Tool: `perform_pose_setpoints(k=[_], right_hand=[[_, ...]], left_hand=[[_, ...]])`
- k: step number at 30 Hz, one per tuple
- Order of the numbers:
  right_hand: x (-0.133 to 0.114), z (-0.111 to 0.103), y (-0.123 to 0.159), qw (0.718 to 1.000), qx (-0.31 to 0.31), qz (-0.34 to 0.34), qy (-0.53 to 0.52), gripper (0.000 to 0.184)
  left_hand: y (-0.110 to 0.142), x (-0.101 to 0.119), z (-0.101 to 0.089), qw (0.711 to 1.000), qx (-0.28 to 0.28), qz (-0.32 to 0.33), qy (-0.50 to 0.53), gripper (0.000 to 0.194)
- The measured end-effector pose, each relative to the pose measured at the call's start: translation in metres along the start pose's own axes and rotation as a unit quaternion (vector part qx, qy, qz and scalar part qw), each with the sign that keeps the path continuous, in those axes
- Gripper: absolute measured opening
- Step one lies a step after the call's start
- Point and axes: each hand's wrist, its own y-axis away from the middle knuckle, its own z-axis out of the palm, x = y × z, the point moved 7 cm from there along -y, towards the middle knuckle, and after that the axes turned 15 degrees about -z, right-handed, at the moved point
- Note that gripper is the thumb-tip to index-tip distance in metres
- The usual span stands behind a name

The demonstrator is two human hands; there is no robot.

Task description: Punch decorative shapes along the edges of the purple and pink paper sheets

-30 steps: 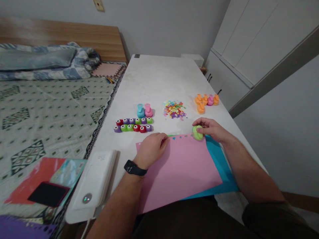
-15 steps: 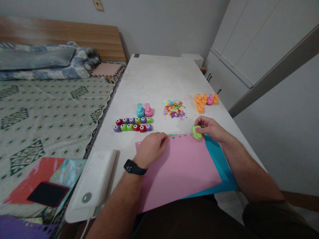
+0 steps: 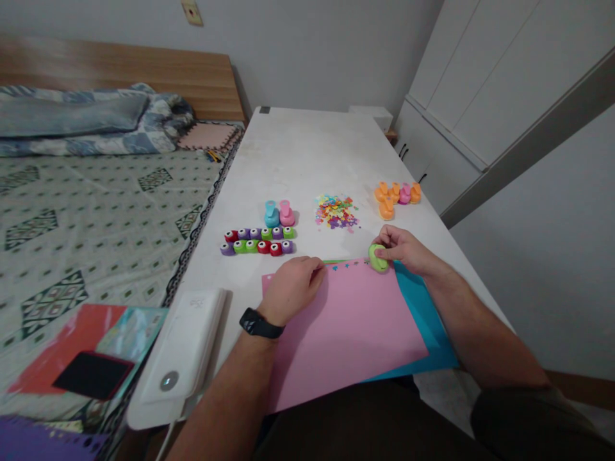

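Note:
A pink paper sheet lies on a blue sheet at the near edge of the white table. Small shapes are punched along the pink sheet's far edge. My right hand grips a green paper punch at the pink sheet's far right corner. My left hand, fingers curled, presses down on the sheet's far left part. A black watch sits on that wrist.
Two rows of small punches, a blue and a pink punch, a pile of coloured cut-outs and orange punches lie further back. A white device lies at the table's left edge, beside the bed.
My right hand has slid the green punch slightly left along the pink sheet's far edge. The left hand has stayed put.

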Motion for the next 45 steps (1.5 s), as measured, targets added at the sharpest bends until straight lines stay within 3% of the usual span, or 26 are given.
perform_pose_setpoints(k=[7,12,19,23,25,28,39,45], right_hand=[[-0.003,0.0,0.0,1.0,0.009,-0.013,-0.018,0.047],[-0.006,0.003,0.001,1.0,0.001,-0.016,-0.02,0.047],[-0.013,0.007,0.003,1.0,-0.006,-0.026,-0.005,0.047],[-0.015,0.009,0.003,0.999,-0.019,-0.033,-0.005,0.047],[-0.016,0.01,0.004,0.999,-0.027,-0.04,-0.004,0.046],[-0.016,0.01,0.003,0.998,-0.032,-0.05,0.002,0.045],[-0.008,0.007,0.003,0.997,-0.021,-0.055,0.041,0.044],[-0.001,0.005,0.002,0.997,0.021,-0.043,0.055,0.047]], left_hand=[[0.002,0.004,-0.007,0.998,0.029,0.02,0.052,0.03],[0.002,0.023,-0.015,0.996,0.057,0.025,0.063,0.041],[-0.024,0.07,0.01,0.996,-0.036,0.006,0.085,0.063],[-0.045,0.081,0.031,0.991,-0.097,-0.023,0.089,0.062],[-0.052,0.086,0.036,0.988,-0.112,-0.003,0.103,0.059],[-0.059,0.086,0.04,0.983,-0.126,0.007,0.131,0.056],[-0.066,0.079,0.043,0.971,-0.15,-0.047,0.178,0.052],[-0.068,0.073,0.049,0.965,-0.155,-0.071,0.201,0.052]])
